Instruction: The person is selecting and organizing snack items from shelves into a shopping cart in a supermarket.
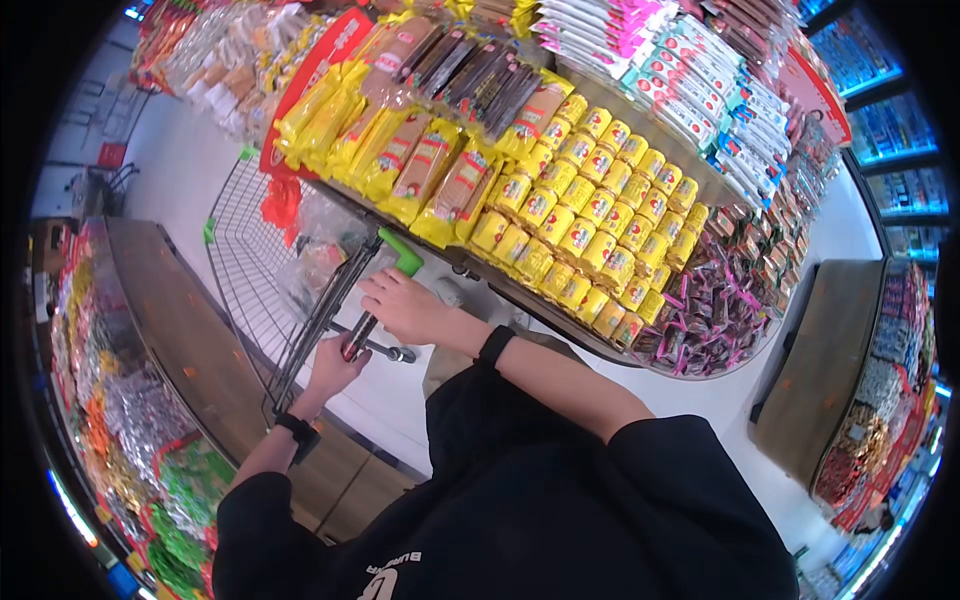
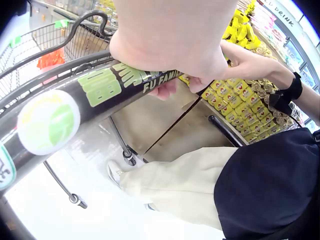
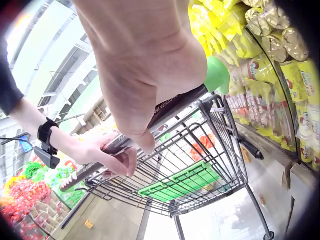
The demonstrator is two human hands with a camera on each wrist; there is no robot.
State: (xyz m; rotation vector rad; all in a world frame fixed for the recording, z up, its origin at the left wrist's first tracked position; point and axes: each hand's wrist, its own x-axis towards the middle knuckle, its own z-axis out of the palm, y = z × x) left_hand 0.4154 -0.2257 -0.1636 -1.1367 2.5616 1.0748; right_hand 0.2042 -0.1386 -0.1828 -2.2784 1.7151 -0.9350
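Observation:
My left hand (image 1: 335, 366) grips the dark handle (image 2: 127, 80) of a wire shopping cart (image 3: 185, 165), its fingers curled round the bar in the right wrist view. Farther along the same handle, close to its green end piece (image 1: 400, 252), my right hand (image 1: 405, 308) holds on, with the thumb against the bar's side in the right wrist view. An orange-red bag (image 1: 282, 205) and clear plastic packaging (image 1: 325, 240) lie in the cart. Both wrists wear black bands.
Against the cart's right side stands a display bin of yellow bread packs (image 1: 395, 165), small yellow rolls (image 1: 580, 215) and purple-wrapped sweets (image 1: 715, 300). A low wooden-sided shelf (image 1: 165, 290) with bagged goods runs along the left. Another shelf (image 1: 815, 370) stands right, beyond white floor.

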